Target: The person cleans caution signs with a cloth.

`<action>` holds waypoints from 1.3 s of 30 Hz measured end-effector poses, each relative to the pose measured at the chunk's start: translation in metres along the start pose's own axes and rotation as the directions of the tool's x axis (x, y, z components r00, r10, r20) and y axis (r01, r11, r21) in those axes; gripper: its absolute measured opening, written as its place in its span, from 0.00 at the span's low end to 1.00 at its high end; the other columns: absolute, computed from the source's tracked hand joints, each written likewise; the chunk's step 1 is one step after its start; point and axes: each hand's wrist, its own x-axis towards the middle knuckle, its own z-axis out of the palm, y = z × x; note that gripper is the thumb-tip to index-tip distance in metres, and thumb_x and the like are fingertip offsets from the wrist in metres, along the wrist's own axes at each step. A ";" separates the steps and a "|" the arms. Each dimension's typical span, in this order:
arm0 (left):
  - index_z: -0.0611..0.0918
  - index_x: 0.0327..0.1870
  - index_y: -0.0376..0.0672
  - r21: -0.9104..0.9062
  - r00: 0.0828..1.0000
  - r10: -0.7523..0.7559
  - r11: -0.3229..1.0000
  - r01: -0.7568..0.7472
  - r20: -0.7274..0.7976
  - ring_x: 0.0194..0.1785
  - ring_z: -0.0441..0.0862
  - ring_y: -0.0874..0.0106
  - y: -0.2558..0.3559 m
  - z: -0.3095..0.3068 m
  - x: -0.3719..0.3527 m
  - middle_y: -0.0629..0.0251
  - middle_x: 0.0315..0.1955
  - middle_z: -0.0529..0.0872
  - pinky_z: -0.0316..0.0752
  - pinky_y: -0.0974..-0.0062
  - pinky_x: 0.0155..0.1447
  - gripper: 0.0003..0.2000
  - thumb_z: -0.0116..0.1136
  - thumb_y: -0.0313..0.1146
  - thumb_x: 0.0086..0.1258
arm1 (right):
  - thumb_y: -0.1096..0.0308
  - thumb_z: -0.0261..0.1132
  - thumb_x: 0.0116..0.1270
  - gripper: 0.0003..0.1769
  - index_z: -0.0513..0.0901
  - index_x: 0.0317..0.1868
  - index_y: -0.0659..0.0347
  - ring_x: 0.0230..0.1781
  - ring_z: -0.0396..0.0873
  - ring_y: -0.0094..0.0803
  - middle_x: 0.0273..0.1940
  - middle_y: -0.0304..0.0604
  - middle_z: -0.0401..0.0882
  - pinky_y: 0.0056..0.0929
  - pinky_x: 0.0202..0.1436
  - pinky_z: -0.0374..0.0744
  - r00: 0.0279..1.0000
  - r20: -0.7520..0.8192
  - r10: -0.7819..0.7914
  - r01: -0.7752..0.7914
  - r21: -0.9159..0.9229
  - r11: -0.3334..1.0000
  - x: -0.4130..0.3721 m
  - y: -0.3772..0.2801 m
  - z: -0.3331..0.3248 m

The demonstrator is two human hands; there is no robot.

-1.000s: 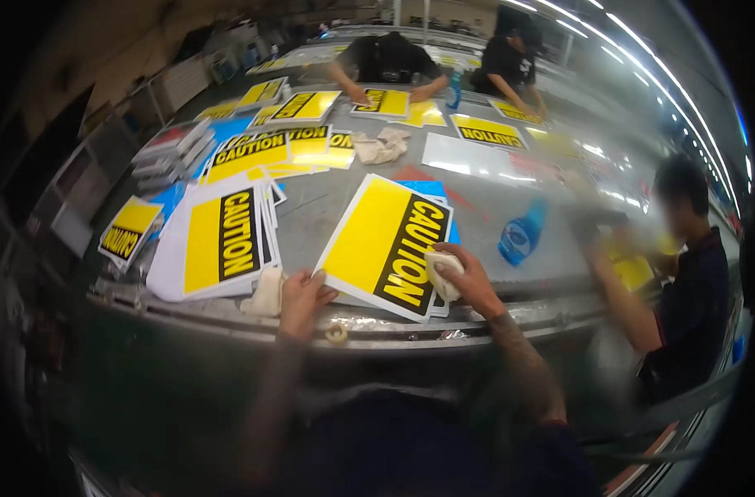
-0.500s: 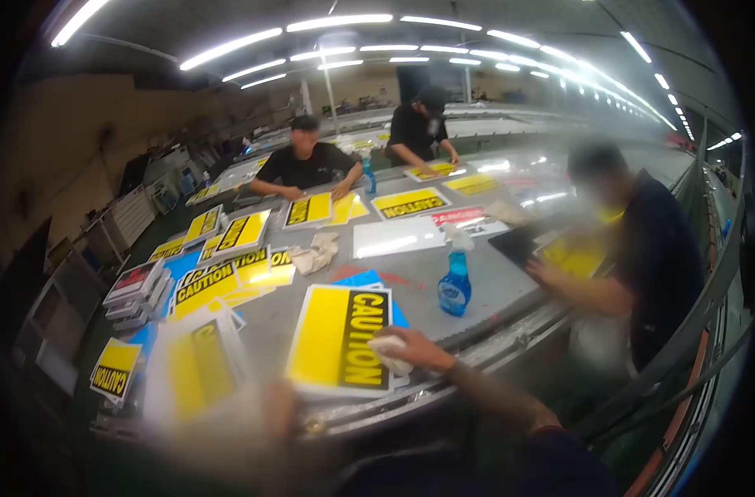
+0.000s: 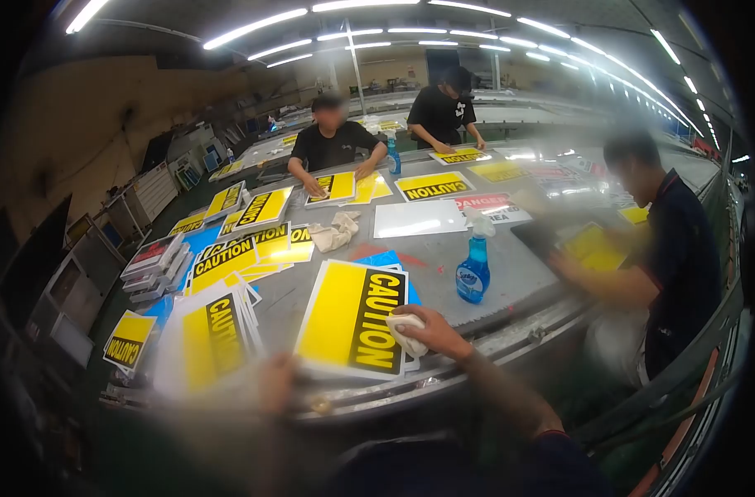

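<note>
A yellow-and-black caution sign (image 3: pixel 336 315) lies on top of other sheets at the near edge of the table, some blue showing beneath. My right hand (image 3: pixel 435 331) is closed around a white cloth (image 3: pixel 407 335), which rests on the sign's right edge beside the black lettering band. At the sign's lower left corner is my left hand (image 3: pixel 279 381), blurred, with its fingers not distinct. Left of it is a stack of hazy white-bordered caution signs (image 3: pixel 207 335). A spray bottle of blue liquid (image 3: pixel 473 269) stands to the right of the sign.
More caution signs (image 3: pixel 222 263) overlap at the left, near a stack of signs (image 3: pixel 155 258). A crumpled rag (image 3: pixel 334 232) lies mid-table. Across the table two people (image 3: pixel 334 147) handle signs; another person (image 3: pixel 675 248) works at the right. A danger sign (image 3: pixel 497 207) lies farther back.
The view has shifted, so the scene sits farther right and higher. My right hand still presses the cloth at the sign's right edge, with little shift against the sign.
</note>
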 end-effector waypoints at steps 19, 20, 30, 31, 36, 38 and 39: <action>0.81 0.66 0.38 -0.776 0.992 -0.116 0.620 0.118 0.058 0.53 0.92 0.70 0.017 0.032 -0.035 0.59 0.54 0.90 0.92 0.70 0.60 0.16 0.69 0.26 0.82 | 0.56 0.78 0.76 0.26 0.87 0.69 0.58 0.55 0.92 0.37 0.59 0.50 0.93 0.38 0.61 0.88 0.993 0.114 -0.004 0.016 -0.103 0.995 -0.002 -0.005 0.018; 0.84 0.64 0.36 -0.756 0.988 -0.149 0.640 0.134 0.049 0.53 0.92 0.70 0.013 0.032 -0.035 0.59 0.53 0.91 0.92 0.69 0.59 0.15 0.68 0.26 0.81 | 0.56 0.78 0.76 0.26 0.87 0.69 0.58 0.55 0.92 0.37 0.59 0.50 0.93 0.38 0.61 0.88 0.993 0.120 0.000 0.013 -0.107 0.994 -0.002 -0.005 0.018; 0.87 0.57 0.28 0.212 0.936 0.258 0.955 -0.209 -0.239 0.56 0.90 0.67 0.023 0.033 -0.037 0.49 0.61 0.89 0.86 0.69 0.58 0.16 0.68 0.35 0.80 | 0.58 0.76 0.78 0.25 0.86 0.69 0.58 0.58 0.91 0.36 0.61 0.49 0.92 0.37 0.63 0.87 0.985 0.169 -0.033 0.058 -0.144 0.988 -0.002 0.001 0.018; 0.87 0.58 0.28 0.076 0.985 0.089 0.994 -0.078 -0.147 0.56 0.91 0.67 0.035 0.029 -0.037 0.50 0.59 0.90 0.87 0.70 0.56 0.16 0.68 0.35 0.81 | 0.58 0.76 0.79 0.24 0.86 0.70 0.58 0.58 0.91 0.35 0.61 0.48 0.92 0.36 0.63 0.87 0.986 0.165 -0.027 0.050 -0.139 0.989 -0.002 0.002 0.017; 0.81 0.68 0.30 -0.390 0.950 -0.207 0.875 0.286 0.232 0.56 0.95 0.61 0.022 0.024 -0.030 0.52 0.57 0.92 0.93 0.67 0.59 0.19 0.64 0.35 0.87 | 0.66 0.72 0.84 0.18 0.88 0.68 0.59 0.55 0.88 0.26 0.58 0.44 0.92 0.32 0.58 0.87 0.993 0.073 -0.096 0.101 -0.065 0.993 0.001 -0.024 0.010; 0.78 0.71 0.29 -0.486 0.935 -0.231 0.806 0.338 0.268 0.57 0.96 0.60 0.024 0.022 -0.030 0.50 0.59 0.92 0.93 0.64 0.65 0.18 0.61 0.32 0.89 | 0.72 0.73 0.79 0.19 0.89 0.68 0.58 0.60 0.89 0.36 0.59 0.46 0.93 0.37 0.65 0.86 0.962 0.045 -0.271 0.274 -0.178 0.945 0.010 -0.029 0.010; 0.76 0.73 0.28 -0.467 0.922 -0.254 0.803 0.370 0.293 0.57 0.95 0.61 0.026 0.021 -0.029 0.49 0.59 0.91 0.93 0.65 0.66 0.19 0.60 0.31 0.89 | 0.74 0.74 0.77 0.20 0.89 0.68 0.56 0.63 0.89 0.40 0.60 0.48 0.92 0.39 0.67 0.86 0.901 0.076 -0.427 0.430 -0.300 0.852 0.018 -0.032 0.009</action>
